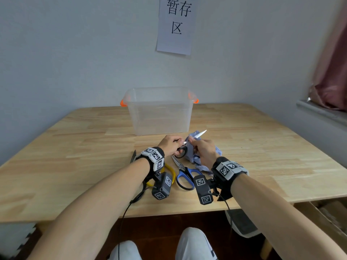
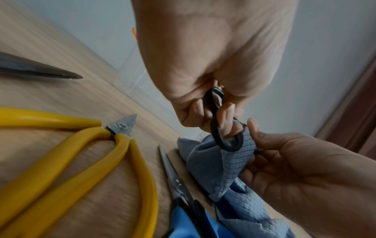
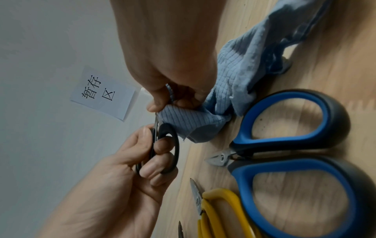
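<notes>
Light wooden table (image 1: 75,147), finger-jointed planks, set against the wall. Clear plastic storage bin (image 1: 159,117) with orange handles stands at the far middle. Near the front edge lie yellow-handled scissors (image 1: 173,172). Just right of them are blue-handled scissors (image 1: 183,168), and left of them a dark pointed blade (image 1: 133,156). The trailing end of a blue cloth (image 1: 200,162) rests beside the blue-handled scissors.

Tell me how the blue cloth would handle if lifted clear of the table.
Probably floppy: the blue cloth folds and hangs in creases below the right hand, so it should drape rather than hold shape. Likely light: a finger pinch alone carries its raised part. Its gridded weave and frayed edge suggest it would drag, not slide, on the wooden table.
</notes>
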A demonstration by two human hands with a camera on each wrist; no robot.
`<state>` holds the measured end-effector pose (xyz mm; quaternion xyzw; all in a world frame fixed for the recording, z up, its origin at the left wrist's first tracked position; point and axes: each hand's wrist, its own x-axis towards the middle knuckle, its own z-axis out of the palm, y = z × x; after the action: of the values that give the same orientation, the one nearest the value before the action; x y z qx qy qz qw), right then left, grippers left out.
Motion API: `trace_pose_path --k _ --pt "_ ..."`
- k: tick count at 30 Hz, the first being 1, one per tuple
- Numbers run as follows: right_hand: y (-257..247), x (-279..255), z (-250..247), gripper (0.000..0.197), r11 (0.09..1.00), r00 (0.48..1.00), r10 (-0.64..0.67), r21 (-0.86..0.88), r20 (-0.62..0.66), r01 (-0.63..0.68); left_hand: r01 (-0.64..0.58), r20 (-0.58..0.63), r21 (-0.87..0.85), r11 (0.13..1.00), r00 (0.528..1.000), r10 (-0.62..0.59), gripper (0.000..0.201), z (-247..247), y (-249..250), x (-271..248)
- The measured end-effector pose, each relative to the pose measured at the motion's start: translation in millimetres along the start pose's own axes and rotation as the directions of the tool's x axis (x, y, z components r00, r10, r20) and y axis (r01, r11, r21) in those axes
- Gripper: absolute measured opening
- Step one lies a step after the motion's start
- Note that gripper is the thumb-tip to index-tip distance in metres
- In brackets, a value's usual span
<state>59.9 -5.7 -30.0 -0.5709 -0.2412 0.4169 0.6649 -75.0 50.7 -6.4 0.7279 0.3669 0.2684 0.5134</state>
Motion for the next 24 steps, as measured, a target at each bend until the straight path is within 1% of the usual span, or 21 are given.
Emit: trace_pose_path --k 4,8,11,13,15,18,20,22,24 --pt "-5.1 3.7 -0.2 0.030 0.999 0.999 -0.022 0.029 -0.036 0.023 -0.006 0.006 -0.022 1.000 1.000 0.007 0.020 -1.1 3.8 -2.6" --pt "-9.2 7.9 -7.0 0.036 0.999 0.997 -0.032 0.001 -0.073 0.032 0.004 0.027 -0.030 1.000 1.000 -0.003 0.021 -3.5 2.4 -7.9" --pt "-7.0 12.6 -5.7 0.030 1.000 0.996 -0.023 -0.010 -0.082 0.023 0.012 0.022 -0.042 0.999 1.000 -0.011 0.022 -4.2 1.3 -9.3" --pt "-4.1 12.9 -2.1 0.027 1.000 0.995 -0.014 0.017 -0.098 0.016 0.020 0.009 -0.040 0.999 1.000 -0.020 0.023 -4.7 1.0 -8.4" --pt "-1.0 13.0 1.8 0.028 1.000 0.995 -0.006 0.028 -0.097 0.008 0.030 -0.015 -0.032 0.999 0.999 -0.031 0.024 -6.2 0.4 -6.6" --pt "0.1 9.3 6.5 0.034 1.000 0.999 0.001 0.017 -0.038 -0.001 0.035 -0.050 -0.036 0.999 0.998 -0.037 0.024 -6.9 -0.4 -3.4" --pt "1.0 8.2 9.6 0.037 1.000 1.000 -0.003 0.009 -0.023 0.003 0.031 -0.055 -0.028 0.999 0.998 -0.032 0.022 -7.0 0.6 -3.2" --pt "1.6 9.9 8.2 0.037 1.000 0.999 -0.023 0.000 -0.035 0.023 0.027 -0.039 -0.029 0.999 0.999 -0.028 0.023 -6.3 1.2 -3.9" --pt "0.7 13.4 5.6 0.033 1.000 0.998 -0.017 -0.002 -0.058 0.017 0.023 -0.024 -0.031 0.999 0.999 -0.024 0.022 -6.1 2.3 -6.2"
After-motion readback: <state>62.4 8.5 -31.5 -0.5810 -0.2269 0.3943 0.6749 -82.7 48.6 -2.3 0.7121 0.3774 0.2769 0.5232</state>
